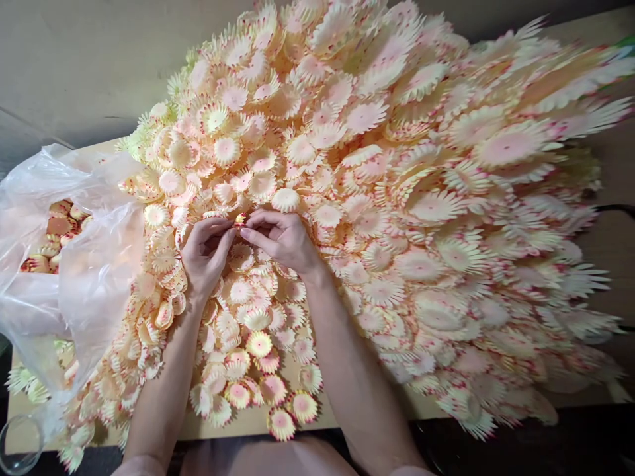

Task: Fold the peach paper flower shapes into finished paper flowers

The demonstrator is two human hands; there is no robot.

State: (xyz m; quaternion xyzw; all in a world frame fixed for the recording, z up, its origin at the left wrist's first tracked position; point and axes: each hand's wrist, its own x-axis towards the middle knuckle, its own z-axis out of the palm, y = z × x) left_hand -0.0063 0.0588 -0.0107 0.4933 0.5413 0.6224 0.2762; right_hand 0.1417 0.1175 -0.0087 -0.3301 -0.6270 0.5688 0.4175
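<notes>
Over the middle of the pile, my left hand (206, 254) and my right hand (284, 241) meet at their fingertips. Pinched between them is a small yellow flower piece (240, 221) with red tips, partly covered by the fingers. All around lie pale, round flower-petal pieces (367, 118) with fringed edges, pinkish centres and red-tipped petals. Below my hands, a few petal pieces (273, 389) show stronger yellow and pink. Both forearms rest over or just above the loose pieces; contact cannot be made out.
A clear plastic bag (94, 277) with more red-and-yellow pieces lies at the left. At the lower left corner stands a clear round container (20, 441). The tan tabletop (317, 423) shows along the front edge. A grey wall (89, 59) rises behind the heap.
</notes>
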